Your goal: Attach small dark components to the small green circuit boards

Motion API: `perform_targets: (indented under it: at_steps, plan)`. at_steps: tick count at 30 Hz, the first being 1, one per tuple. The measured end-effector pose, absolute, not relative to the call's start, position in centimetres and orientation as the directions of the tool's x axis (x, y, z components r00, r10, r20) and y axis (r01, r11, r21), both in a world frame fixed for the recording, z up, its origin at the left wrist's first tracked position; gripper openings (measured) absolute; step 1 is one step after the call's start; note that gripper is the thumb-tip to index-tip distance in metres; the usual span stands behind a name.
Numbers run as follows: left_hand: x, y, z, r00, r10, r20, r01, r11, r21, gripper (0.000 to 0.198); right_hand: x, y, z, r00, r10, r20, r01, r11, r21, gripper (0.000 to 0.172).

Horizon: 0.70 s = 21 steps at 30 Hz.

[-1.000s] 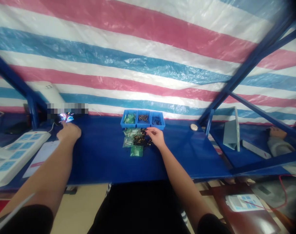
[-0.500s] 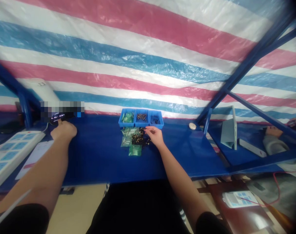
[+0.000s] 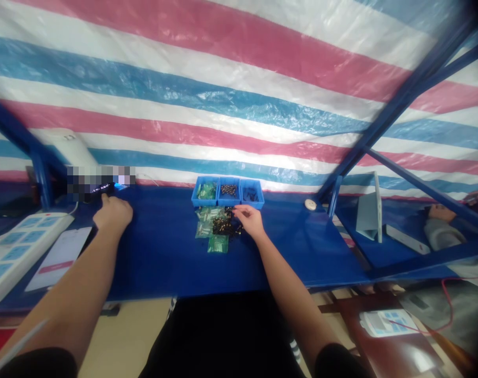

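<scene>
My left hand [image 3: 113, 212] is at the back left, index finger stretched towards a lit dark screen [image 3: 101, 188], partly blurred out. Its other fingers are curled, and it holds nothing I can see. Beside a heap of small black and brass-coloured parts [image 3: 223, 226], my right hand [image 3: 250, 219] has thumb and fingertips pinched together. Whatever may be between them is too small to tell. Green-tinted clear packets [image 3: 218, 243] lie around the heap. Behind stand three joined blue bins [image 3: 228, 200], holding green packets, brass-coloured parts and black parts.
A white power strip [image 3: 26, 244] and a phone [image 3: 60, 260] lie at the left on the blue table [image 3: 164, 257]. A round beige object [image 3: 310, 204] sits near the right frame post [image 3: 335, 197]. Beyond it are a propped tablet [image 3: 371, 215] and another person's hand [image 3: 442, 212].
My left hand has drawn slightly right and towards me, away from the screen, uncovering more of the phone. My right hand stays in its pinch by the heap.
</scene>
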<state>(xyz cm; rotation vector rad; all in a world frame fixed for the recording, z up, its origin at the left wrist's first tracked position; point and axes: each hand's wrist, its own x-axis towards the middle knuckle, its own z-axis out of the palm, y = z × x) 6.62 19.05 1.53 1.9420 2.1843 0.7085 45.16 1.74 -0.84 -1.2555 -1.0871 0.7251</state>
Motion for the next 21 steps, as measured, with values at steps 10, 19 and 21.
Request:
perform_targets:
  at_steps: [10, 19, 21]
  plan:
    - [25.8, 8.4, 2.6, 0.492, 0.816, 0.303, 0.547, -0.561, 0.621, 0.038, 45.1, 1.8, -1.4, 0.349, 0.886, 0.306, 0.209, 0.244, -0.947, 0.026]
    - [29.1, 6.2, -0.1, 0.466, 0.783, 0.411, 0.427, -0.606, 0.671, 0.026, 44.9, 1.3, -0.8, 0.289, 0.884, 0.367, 0.297, 0.281, -0.913, 0.022]
    - [28.8, 6.1, -0.3, 0.42, 0.797, 0.434, 0.44, -0.597, 0.671, 0.026, 44.7, 1.3, -0.7, 0.281, 0.888, 0.364, 0.315, 0.273, -0.909, 0.021]
